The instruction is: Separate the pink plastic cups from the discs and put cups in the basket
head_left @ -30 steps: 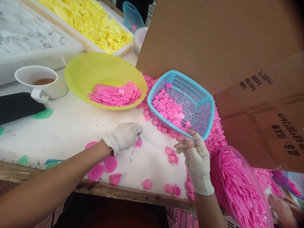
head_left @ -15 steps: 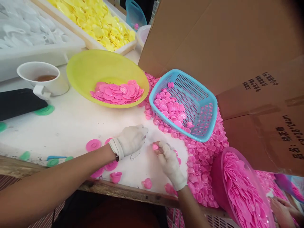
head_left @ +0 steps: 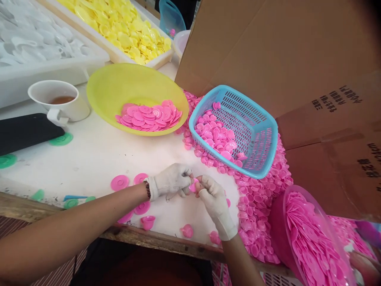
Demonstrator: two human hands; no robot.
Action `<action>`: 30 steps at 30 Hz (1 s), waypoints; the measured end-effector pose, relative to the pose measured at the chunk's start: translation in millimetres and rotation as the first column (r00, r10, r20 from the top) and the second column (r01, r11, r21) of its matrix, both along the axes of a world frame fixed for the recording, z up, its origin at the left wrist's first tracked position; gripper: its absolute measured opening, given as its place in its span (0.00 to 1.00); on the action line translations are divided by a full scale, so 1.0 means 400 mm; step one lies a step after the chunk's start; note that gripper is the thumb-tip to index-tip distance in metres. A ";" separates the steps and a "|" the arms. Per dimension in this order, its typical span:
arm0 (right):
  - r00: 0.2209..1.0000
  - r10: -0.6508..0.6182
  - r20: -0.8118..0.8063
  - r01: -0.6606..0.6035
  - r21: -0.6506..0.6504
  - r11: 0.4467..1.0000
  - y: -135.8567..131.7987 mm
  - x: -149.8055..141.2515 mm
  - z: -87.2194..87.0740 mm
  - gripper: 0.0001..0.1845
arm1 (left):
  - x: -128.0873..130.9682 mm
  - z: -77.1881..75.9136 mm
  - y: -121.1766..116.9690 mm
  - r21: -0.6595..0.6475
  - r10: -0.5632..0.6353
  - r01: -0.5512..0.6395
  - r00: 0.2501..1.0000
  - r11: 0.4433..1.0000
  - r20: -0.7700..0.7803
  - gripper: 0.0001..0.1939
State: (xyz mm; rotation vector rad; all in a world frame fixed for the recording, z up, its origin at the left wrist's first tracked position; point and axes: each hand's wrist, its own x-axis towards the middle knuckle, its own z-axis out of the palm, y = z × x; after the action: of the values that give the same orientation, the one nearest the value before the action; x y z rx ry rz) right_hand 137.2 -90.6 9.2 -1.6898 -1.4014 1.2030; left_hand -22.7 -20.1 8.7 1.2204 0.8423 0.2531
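Both my hands wear white gloves and meet over the white table (head_left: 89,159). My left hand (head_left: 171,180) and my right hand (head_left: 212,198) pinch a small pink plastic piece (head_left: 194,186) between their fingertips. Loose pink discs (head_left: 119,182) and small pink cups (head_left: 148,222) lie on the table around my hands. A blue basket (head_left: 256,131) with pink cups rests tilted on a heap of pink cups (head_left: 258,198) to the right. A yellow bowl (head_left: 119,85) behind holds flat pink discs.
A white cup (head_left: 59,101) of brown liquid and a black phone (head_left: 24,133) sit at the left. Trays of white and yellow parts (head_left: 125,28) stand behind. Cardboard boxes (head_left: 297,59) rise at the right; a pink bowl (head_left: 309,238) of discs sits low right.
My right hand let go of the blue basket's rim, picked up a pink piece from the table and moved left. My left hand came right to meet it; both now grip the piece.
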 end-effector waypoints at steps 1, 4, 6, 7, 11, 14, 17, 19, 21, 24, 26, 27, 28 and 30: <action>0.999 -0.003 -0.032 0.002 -0.034 0.999 0.005 -0.005 -0.003 0.09 | 0.003 -0.010 -0.003 0.002 -0.002 0.002 0.999 1.000 -0.037 0.05; 0.998 -0.033 -0.059 0.023 -0.151 0.988 0.014 -0.007 -0.022 0.09 | 0.011 -0.032 -0.012 0.002 -0.014 0.015 0.987 1.000 -0.161 0.07; 0.997 -0.025 -0.074 0.007 -0.242 0.970 0.015 -0.001 -0.033 0.12 | 0.015 -0.035 -0.015 -0.032 -0.027 0.021 0.981 0.999 -0.194 0.08; 0.995 -0.021 -0.099 -0.009 -0.293 0.956 0.015 0.003 -0.036 0.13 | 0.016 -0.033 -0.015 -0.055 -0.034 0.023 0.980 0.998 -0.199 0.07; 0.967 -0.043 -0.250 -0.075 -0.445 0.893 0.024 0.015 -0.037 0.20 | 0.021 -0.029 -0.005 -0.116 -0.074 0.053 0.979 0.992 -0.192 0.05; 0.955 -0.065 -0.291 -0.088 -0.483 0.871 0.042 0.021 -0.033 0.21 | 0.027 -0.040 0.004 -0.123 -0.106 0.083 0.975 0.989 -0.195 0.07; 0.944 -0.028 -0.329 -0.150 -0.502 0.852 0.058 0.031 -0.028 0.23 | 0.029 -0.056 0.004 -0.096 -0.117 0.098 0.970 0.991 -0.213 0.09; 0.932 0.006 -0.363 -0.206 -0.515 0.832 0.063 0.037 -0.027 0.23 | 0.025 -0.063 0.001 -0.032 -0.094 0.089 0.977 0.996 -0.190 0.08; 0.925 0.013 -0.380 -0.226 -0.523 0.822 0.064 0.040 -0.029 0.22 | 0.018 -0.068 -0.002 0.061 -0.083 0.094 0.984 0.994 -0.160 0.07; 0.942 -0.020 -0.336 -0.173 -0.532 0.829 0.060 0.030 -0.036 0.21 | 0.009 -0.069 -0.002 0.208 -0.106 0.142 0.979 0.968 -0.176 0.10; 0.958 -0.046 -0.284 -0.120 -0.540 0.833 0.058 0.017 -0.037 0.21 | 0.008 -0.067 0.000 0.259 -0.123 0.173 0.972 0.950 -0.198 0.13; 0.965 -0.057 -0.258 -0.096 -0.542 0.835 0.057 0.009 -0.036 0.20 | 0.010 -0.066 0.000 0.269 -0.130 0.183 0.970 0.946 -0.204 0.13; 0.971 -0.063 -0.232 -0.075 -0.543 0.836 0.056 0.001 -0.034 0.19 | 0.012 -0.065 -0.001 0.275 -0.134 0.190 0.968 0.943 -0.210 0.13; 0.979 -0.074 -0.188 -0.037 -0.529 0.848 0.053 -0.013 -0.032 0.15 | 0.017 -0.062 -0.004 0.298 -0.134 0.198 0.966 0.934 -0.221 0.12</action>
State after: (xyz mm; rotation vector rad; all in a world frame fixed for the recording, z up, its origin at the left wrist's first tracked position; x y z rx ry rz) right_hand 131.8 -69.2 -3.6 -1.8577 -0.9721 1.8196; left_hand -16.0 -21.5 -16.2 1.6335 0.8840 0.1329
